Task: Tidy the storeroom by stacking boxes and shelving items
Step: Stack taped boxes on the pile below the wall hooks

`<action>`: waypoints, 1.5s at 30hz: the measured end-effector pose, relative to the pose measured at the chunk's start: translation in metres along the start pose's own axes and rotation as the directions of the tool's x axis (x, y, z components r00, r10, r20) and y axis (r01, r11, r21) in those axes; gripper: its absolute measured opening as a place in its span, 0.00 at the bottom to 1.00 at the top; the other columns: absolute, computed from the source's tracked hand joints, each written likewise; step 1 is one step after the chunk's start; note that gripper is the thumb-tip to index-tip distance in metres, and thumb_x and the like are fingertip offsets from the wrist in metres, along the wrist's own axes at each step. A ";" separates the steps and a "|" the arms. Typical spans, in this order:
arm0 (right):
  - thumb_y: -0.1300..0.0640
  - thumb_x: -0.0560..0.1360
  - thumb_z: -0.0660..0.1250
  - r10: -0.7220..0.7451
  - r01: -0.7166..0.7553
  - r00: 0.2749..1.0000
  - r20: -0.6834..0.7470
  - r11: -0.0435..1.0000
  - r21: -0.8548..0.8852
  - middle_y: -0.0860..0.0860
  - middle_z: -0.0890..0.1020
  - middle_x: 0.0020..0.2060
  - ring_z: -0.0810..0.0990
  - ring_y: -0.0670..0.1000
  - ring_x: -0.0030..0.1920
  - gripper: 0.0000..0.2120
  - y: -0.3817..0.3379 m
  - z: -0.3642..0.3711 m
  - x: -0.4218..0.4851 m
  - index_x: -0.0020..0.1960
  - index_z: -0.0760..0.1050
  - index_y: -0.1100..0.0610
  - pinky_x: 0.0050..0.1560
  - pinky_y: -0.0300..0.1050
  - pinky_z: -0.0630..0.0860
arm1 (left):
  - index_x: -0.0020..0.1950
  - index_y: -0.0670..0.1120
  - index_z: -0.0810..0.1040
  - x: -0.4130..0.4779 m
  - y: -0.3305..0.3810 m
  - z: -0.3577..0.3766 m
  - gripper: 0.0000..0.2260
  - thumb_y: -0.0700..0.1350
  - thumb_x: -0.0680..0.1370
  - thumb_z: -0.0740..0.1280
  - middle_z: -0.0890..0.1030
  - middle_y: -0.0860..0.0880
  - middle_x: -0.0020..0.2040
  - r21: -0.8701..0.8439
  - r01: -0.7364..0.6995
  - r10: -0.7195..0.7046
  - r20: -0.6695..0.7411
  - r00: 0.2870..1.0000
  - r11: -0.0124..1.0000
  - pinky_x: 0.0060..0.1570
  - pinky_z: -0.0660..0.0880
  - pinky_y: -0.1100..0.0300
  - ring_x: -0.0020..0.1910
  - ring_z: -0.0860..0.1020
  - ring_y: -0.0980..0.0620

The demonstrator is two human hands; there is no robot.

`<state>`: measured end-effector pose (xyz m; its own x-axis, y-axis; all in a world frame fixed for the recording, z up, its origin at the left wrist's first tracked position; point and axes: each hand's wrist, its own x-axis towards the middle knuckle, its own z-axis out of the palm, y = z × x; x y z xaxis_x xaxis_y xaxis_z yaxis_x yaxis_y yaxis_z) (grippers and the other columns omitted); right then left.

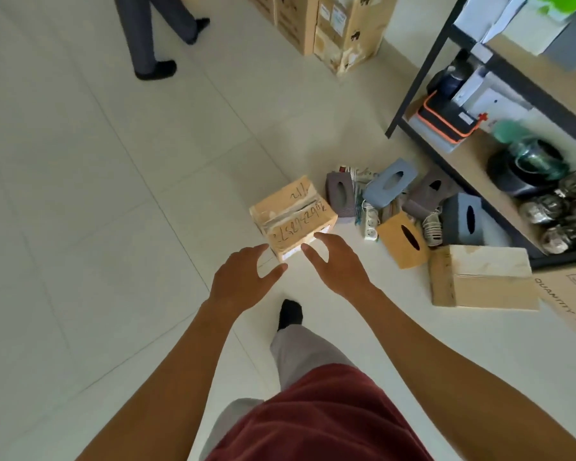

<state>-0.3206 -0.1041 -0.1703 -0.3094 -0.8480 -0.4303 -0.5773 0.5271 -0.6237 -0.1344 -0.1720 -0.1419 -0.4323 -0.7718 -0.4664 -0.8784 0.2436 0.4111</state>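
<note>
The taped box [293, 212] sits on the floor [113, 194]. Over its near edge are the left hand [243, 277] and right hand [341, 264], fingers spread wide, holding nothing. Right of the box lie tissue holders [388, 183], then the shelf [469, 161].

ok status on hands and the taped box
Left hand open, right hand open. Taped box on floor, ungripped. Tissue boxes beside it, path clear.
</note>
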 end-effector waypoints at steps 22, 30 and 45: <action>0.34 0.77 0.54 0.711 -0.637 0.654 -0.260 0.702 0.318 0.50 0.66 0.73 0.68 0.53 0.70 0.31 0.028 0.135 0.254 0.74 0.63 0.48 0.63 0.52 0.71 | 0.70 0.51 0.71 0.391 -0.099 0.025 0.31 0.68 0.75 0.56 0.81 0.51 0.55 0.109 -0.499 0.445 0.318 0.837 0.860 0.47 0.77 0.57 0.54 0.78 0.52; 0.34 0.76 0.55 0.783 -0.657 0.553 -0.285 0.620 0.429 0.52 0.66 0.72 0.69 0.54 0.68 0.33 0.125 0.251 0.359 0.76 0.59 0.48 0.60 0.53 0.73 | 0.77 0.51 0.60 0.547 -0.166 0.146 0.36 0.68 0.74 0.59 0.67 0.44 0.71 0.220 -0.655 0.540 0.410 0.735 0.723 0.55 0.74 0.51 0.67 0.68 0.44; 0.28 0.70 0.53 0.752 -0.514 0.441 -0.490 0.659 0.550 0.54 0.61 0.73 0.81 0.59 0.51 0.37 0.204 0.374 0.432 0.74 0.43 0.34 0.48 0.53 0.79 | 0.79 0.50 0.56 0.640 -0.224 0.254 0.46 0.69 0.68 0.68 0.64 0.42 0.72 -0.065 -0.751 0.738 0.259 0.623 0.657 0.65 0.67 0.62 0.71 0.67 0.47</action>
<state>-0.2894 -0.3420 -0.7271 -0.9406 -0.0048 -0.3394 0.1938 0.8133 -0.5486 -0.2663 -0.5715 -0.7318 -0.9703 -0.1492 -0.1907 -0.2397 0.7015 0.6712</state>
